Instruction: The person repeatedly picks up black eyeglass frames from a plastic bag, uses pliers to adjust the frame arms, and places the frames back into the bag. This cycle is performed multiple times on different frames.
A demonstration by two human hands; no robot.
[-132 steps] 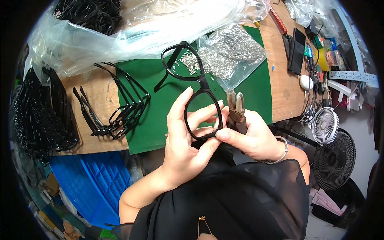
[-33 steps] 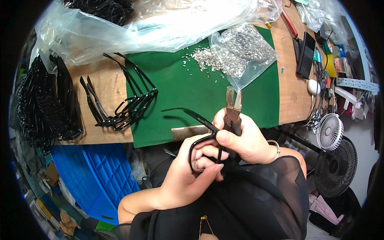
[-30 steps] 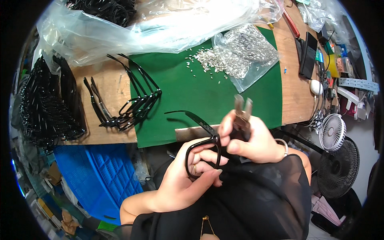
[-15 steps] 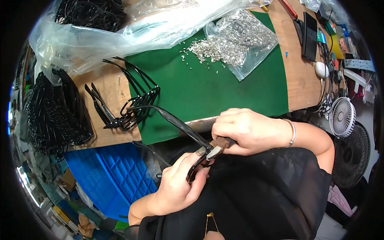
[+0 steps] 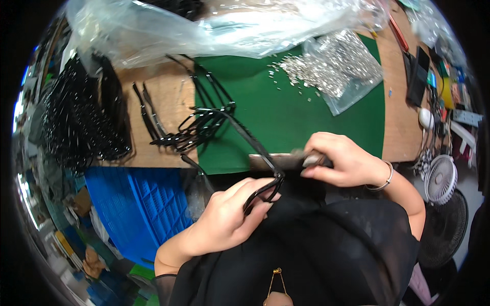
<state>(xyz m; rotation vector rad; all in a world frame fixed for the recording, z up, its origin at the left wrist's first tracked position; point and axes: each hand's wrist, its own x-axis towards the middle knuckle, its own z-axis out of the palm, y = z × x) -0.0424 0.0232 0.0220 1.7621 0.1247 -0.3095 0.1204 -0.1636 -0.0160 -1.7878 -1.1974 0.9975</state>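
Black eyeglass frame [image 5: 260,189] sits pinched in the left hand [image 5: 229,222], just off the near edge of the surface, over the person's dark lap. Its fingers [image 5: 255,211] are clenched around the rim from below. One long temple arm [image 5: 245,135] runs up and to the left from the hinge, over the green mat [image 5: 286,109], toward the pile of loose black temple arms [image 5: 196,130].

The right hand [image 5: 342,160] lies just to the right of the hinge, at the surface's near edge, fingers [image 5: 311,160] closed on the handle of a tool [image 5: 278,161], probably pliers, whose metal end points left and meets the frame at the hinge. A clear bag of small silver parts [image 5: 334,69] rests toward the far right of the mat.
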